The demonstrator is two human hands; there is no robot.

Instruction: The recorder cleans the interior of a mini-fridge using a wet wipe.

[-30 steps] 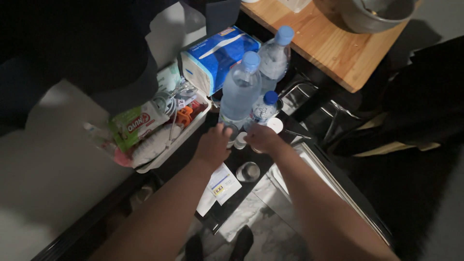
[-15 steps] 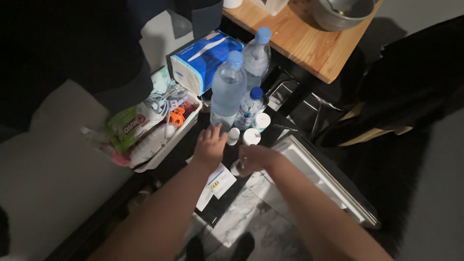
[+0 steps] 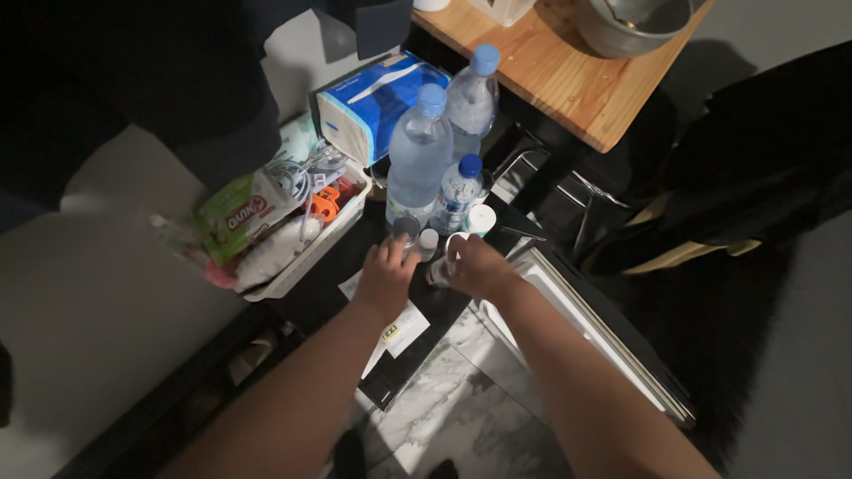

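Presently the left hand (image 3: 388,270) rests fingers-spread beside a small glass jar (image 3: 406,228) on the dark surface (image 3: 333,288), seemingly steadying it, while the right hand (image 3: 475,266) pinches a small clear item (image 3: 437,271), just before three water bottles (image 3: 417,160).

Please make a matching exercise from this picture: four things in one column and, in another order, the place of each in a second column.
Things:
1. tall clear plastic bottle with light blue cap
2. blue tissue pack
3. grey metal bowl
4. white paper slip with yellow mark

Places:
A. on the wooden tabletop
B. under the left hand
C. behind the bottles
D. beyond both hands

Pairs: 1-D, 2-C, 3-A, 4-B
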